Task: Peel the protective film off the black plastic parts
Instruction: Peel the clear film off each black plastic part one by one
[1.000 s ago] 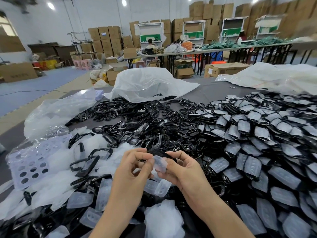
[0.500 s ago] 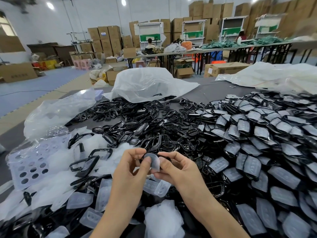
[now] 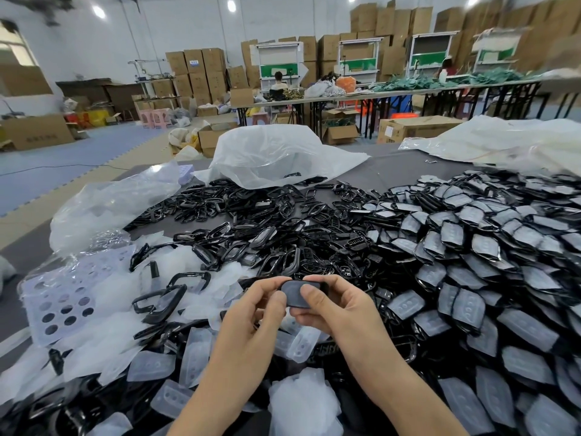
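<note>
Head view. Both hands meet above the near-centre of the grey table (image 3: 393, 171). Together they hold one small, flat, black plastic part with a dull grey face (image 3: 293, 293).

- Left hand (image 3: 251, 313): fingers curled, pinching the part's left end between thumb and fingertips.
- Right hand (image 3: 339, 306): thumb pressed on the part's face, fingers curled behind its right end.

Whether film still covers the held part cannot be told.

A large heap of film-covered black parts (image 3: 471, 247) fills the right side of the table. Bare glossy black frames (image 3: 251, 215) lie across the middle. Loose translucent film pieces (image 3: 151, 366) lie along the near-left edge, beside a lavender perforated tray (image 3: 63, 297). A crumpled white plastic bag (image 3: 273, 155) sits at the far edge.
</note>
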The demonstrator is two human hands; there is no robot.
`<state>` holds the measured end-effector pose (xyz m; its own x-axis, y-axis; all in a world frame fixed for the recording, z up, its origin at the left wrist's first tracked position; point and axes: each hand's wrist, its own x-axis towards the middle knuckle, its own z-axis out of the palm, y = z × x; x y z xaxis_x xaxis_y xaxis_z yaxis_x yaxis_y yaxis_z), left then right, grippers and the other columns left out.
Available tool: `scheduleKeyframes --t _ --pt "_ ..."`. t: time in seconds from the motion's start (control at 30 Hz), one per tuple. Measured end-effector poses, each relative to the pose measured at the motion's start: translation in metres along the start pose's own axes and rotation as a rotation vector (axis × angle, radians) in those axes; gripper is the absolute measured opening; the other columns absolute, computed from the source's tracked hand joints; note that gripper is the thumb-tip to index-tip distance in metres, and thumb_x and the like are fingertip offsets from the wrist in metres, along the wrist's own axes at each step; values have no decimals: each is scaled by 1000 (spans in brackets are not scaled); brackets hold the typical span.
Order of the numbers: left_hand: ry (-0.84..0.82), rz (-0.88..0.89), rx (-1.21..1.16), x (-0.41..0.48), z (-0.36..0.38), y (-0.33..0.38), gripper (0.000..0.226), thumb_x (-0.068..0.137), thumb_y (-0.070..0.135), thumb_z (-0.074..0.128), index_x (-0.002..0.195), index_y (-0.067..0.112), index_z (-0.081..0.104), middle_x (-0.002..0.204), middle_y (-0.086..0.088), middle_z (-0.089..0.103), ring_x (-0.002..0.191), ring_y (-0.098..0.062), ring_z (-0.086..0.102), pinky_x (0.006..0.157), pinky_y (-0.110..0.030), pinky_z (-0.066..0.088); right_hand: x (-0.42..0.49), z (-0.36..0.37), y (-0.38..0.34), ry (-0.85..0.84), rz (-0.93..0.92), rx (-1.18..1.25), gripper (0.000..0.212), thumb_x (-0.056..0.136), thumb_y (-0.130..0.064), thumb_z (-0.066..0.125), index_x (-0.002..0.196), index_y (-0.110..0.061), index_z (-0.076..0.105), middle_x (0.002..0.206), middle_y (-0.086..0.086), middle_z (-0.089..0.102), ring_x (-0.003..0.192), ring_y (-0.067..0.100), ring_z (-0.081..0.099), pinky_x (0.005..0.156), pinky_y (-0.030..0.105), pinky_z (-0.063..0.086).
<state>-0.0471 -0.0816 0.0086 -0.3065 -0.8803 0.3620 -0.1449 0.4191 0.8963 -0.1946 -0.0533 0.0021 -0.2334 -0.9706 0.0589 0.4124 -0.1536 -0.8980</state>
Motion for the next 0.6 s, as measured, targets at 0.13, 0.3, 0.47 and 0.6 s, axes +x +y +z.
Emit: scheduleKeyframes --t 0.13,0.3,0.47,0.6 --pt "15 4 71 1 -1 -5 28 95 19 60 101 47 63 84 12 70 68 -7 60 63 -14 47 -1 0 2 -30 -4 -64 17 88 -15 71 102 -7 69 91 14 77 76 23 76 67 22 59" --pt "-13 -69 -16 3 2 -7 31 90 17 69 95 47 65 83 2 70 71 -25 63 63 -29 52 -4 0 2 -102 8 -140 11 98 -11 60 106 -6 66 98 16 77 88 30 76 74 30 62" --pt "-24 -69 -50 3 -2 -6 25 93 20 64 97 44 66 86 3 71 77 -22 66 71 -31 56 -4 0 2 -60 -17 -130 10 95 -12 64 103 -7 66 91 12 77 78 26 76 68 24 60" --pt "2 -51 15 1 -4 -7 29 99 17 54 97 43 67 82 7 72 76 -22 65 70 -30 53 -2 0 3 -32 -26 -126 14 92 -14 68 102 -5 65 87 11 77 76 28 76 66 23 59"
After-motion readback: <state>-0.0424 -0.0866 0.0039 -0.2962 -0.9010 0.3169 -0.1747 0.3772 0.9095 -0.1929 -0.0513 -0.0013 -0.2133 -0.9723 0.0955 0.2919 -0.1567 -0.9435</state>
